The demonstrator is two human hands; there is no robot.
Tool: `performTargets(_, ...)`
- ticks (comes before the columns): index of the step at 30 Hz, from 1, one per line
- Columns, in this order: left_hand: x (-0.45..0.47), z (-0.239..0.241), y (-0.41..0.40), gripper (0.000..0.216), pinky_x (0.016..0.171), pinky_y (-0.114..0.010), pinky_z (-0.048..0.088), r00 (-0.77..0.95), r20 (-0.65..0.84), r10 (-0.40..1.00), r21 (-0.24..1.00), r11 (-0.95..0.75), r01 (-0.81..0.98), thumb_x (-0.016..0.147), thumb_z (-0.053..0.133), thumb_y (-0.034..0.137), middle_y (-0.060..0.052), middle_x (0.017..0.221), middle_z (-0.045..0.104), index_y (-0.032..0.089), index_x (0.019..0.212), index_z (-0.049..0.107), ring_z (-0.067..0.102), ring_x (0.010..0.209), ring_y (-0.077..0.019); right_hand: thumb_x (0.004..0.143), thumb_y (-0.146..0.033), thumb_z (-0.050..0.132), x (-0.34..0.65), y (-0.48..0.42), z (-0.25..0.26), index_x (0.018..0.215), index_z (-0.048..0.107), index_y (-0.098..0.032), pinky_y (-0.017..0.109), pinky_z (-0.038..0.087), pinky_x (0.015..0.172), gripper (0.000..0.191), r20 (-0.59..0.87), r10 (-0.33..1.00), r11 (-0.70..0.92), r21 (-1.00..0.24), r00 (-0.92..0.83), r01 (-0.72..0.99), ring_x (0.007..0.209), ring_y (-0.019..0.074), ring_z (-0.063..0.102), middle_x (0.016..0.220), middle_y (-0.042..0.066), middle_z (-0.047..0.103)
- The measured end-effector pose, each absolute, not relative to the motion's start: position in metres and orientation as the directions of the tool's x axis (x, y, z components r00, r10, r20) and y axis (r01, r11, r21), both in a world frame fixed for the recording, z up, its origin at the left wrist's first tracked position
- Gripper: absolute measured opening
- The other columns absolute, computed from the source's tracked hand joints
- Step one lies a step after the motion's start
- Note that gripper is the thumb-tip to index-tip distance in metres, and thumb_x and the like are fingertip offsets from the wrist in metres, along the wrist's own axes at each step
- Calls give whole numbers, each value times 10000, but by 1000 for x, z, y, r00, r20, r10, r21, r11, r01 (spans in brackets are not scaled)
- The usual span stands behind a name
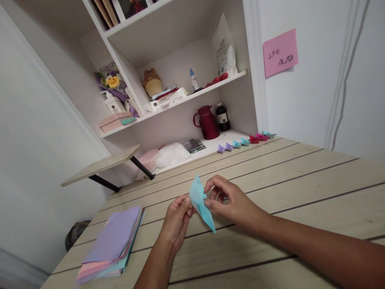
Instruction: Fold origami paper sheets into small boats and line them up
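Observation:
A light-blue folded paper [201, 200] is held up over the wooden tabletop, tilted, with pointed ends at top and bottom. My left hand [178, 216] pinches its left side between thumb and fingers. On the opposite side, my right hand [231, 200] has its thumb and index finger closed around a small raised part of the paper's edge, the other fingers curled. To the left lies a stack of coloured paper sheets [112, 237], purple on top. Several small folded paper boats [237, 143] in purple, blue, red and pink line the table's far edge.
Behind the table stands a white shelf unit [180, 106] holding a red jug [208, 122], a dark bottle [222, 117] and a white plastic bag [172, 155]. A small raised wooden shelf [102, 163] on black brackets juts out at the left. A pink note [280, 53] hangs on the wall.

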State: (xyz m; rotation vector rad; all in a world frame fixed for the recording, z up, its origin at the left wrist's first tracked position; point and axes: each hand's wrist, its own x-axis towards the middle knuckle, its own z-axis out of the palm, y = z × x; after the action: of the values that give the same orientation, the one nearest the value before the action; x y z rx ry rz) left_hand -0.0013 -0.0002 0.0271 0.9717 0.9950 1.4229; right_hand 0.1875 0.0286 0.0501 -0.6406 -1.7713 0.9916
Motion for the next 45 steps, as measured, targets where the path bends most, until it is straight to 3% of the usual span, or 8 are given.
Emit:
performTargets(26,-4,25,0,231,602,-213,347,-8,67,998,968,-67,-240,743,754,347,33,542,484,133,716,672,415,580,-99,696,-132,594,184,35,45,882,568,-217,254,456,613,205,493,789,535,-845,-367,17,699,124,552,950,6,556)
performTargets(29,-3,25,-1,209,607,-214,348,-11,67,998,969,-67,-238,764,736,332,34,540,486,135,729,673,423,581,-100,685,-143,612,183,36,42,1034,561,-231,286,481,690,364,513,797,556,-829,-318,57,810,152,577,1085,37,537)
performTargets(32,-4,24,0,202,609,-214,346,-17,73,997,969,-75,-234,761,738,326,38,530,482,131,769,686,425,574,-99,643,-141,662,181,39,37,1307,412,-278,341,471,861,722,519,817,550,-832,-251,69,994,187,550,1259,65,454)
performTargets(35,-5,20,2,216,634,-218,356,-34,74,997,973,-79,-217,757,738,334,44,527,477,130,815,694,437,580,-98,639,-137,660,178,42,31,1424,222,-284,313,499,783,910,398,859,409,-912,-323,-37,942,173,570,1209,68,486)
performTargets(38,-5,17,2,218,640,-220,356,-49,92,995,987,-97,-126,765,723,349,42,522,480,136,801,692,463,601,-108,658,-114,613,175,44,27,1315,353,-227,222,451,576,716,314,834,291,-949,-454,-123,684,114,551,931,-4,567)
performTargets(41,-2,19,2,222,613,-221,349,-46,105,993,994,-104,22,765,710,349,26,552,530,134,815,698,468,599,-110,675,-132,624,174,43,25,972,520,-198,188,365,514,321,346,802,338,-935,-487,-106,593,91,470,697,-67,521)
performTargets(45,3,22,3,232,583,-226,361,-23,94,995,982,-89,168,752,690,315,6,626,595,124,882,703,463,566,-103,681,-162,646,178,43,23,830,516,-203,190,324,485,202,355,804,403,-915,-477,-2,555,93,423,608,-84,491)
